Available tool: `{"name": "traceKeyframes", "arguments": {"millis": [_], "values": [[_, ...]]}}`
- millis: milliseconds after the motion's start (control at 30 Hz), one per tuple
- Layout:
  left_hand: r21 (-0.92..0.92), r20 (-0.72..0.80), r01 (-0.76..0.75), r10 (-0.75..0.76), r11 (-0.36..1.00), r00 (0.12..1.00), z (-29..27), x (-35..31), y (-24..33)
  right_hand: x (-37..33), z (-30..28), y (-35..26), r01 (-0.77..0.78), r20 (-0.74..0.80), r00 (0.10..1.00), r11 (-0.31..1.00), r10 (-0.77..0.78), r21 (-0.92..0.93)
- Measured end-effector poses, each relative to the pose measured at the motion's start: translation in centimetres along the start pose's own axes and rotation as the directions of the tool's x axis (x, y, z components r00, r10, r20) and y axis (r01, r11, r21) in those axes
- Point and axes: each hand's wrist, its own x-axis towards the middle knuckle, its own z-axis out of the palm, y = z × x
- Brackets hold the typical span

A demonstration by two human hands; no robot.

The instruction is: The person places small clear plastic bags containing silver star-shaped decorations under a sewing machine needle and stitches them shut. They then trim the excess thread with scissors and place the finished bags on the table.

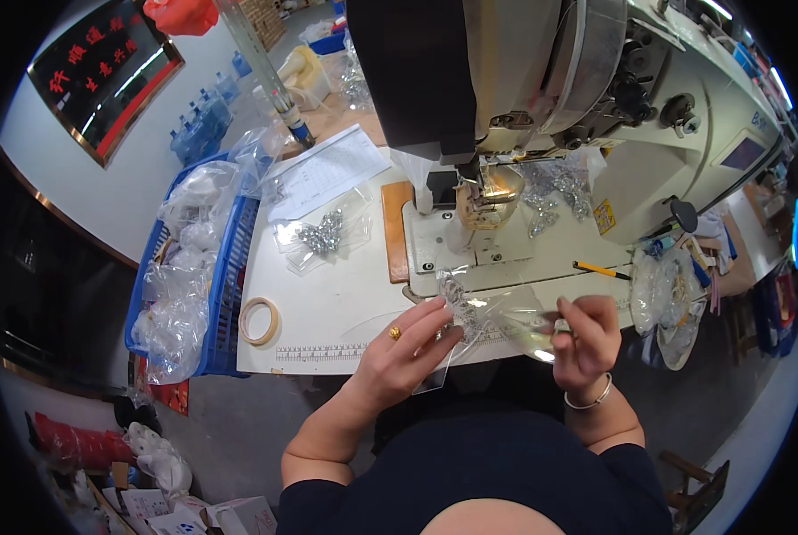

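My left hand point(408, 352), a gold ring on it, grips a clear plastic piece with a silvery pattern point(470, 312) at the table's front edge. My right hand point(588, 343), with a bangle at the wrist, pinches the right end of clear plastic sheeting point(519, 312) that stretches between both hands. Whether this is one sheet or several layers I cannot tell. Just beyond my hands stands an industrial sewing machine point(684, 116), its lit needle area point(488, 194) above the metal bed. More clear pieces with silvery patterns point(323, 234) lie left of the machine.
A blue basket point(229, 330) of clear plastic stands at the table's left edge. A tape roll point(259, 321), a paper sheet point(332, 169) and a wooden block point(398, 234) lie on the left. An orange pen point(601, 270) and silvery-patterned plastic point(555, 201) are on the right.
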Motion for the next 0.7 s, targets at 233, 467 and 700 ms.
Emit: {"name": "traceKeyframes", "arguments": {"millis": [233,467,700], "values": [[0.096,-0.01,-0.104,0.106,0.99,0.994,0.1,0.2,0.7,0.2,1.7,-0.5,0.158,0.262,0.961,0.951,-0.086,-0.266],[0.081,0.037,-0.084,0.081,0.993,0.996,0.3,0.1,0.9,0.5,2.1,-0.8,0.175,0.326,0.943,0.927,-0.062,-0.332],[0.055,0.039,-0.054,0.052,0.997,0.998,0.5,0.3,1.3,0.4,2.4,-0.3,0.161,0.328,0.943,0.938,-0.055,-0.306]]}}
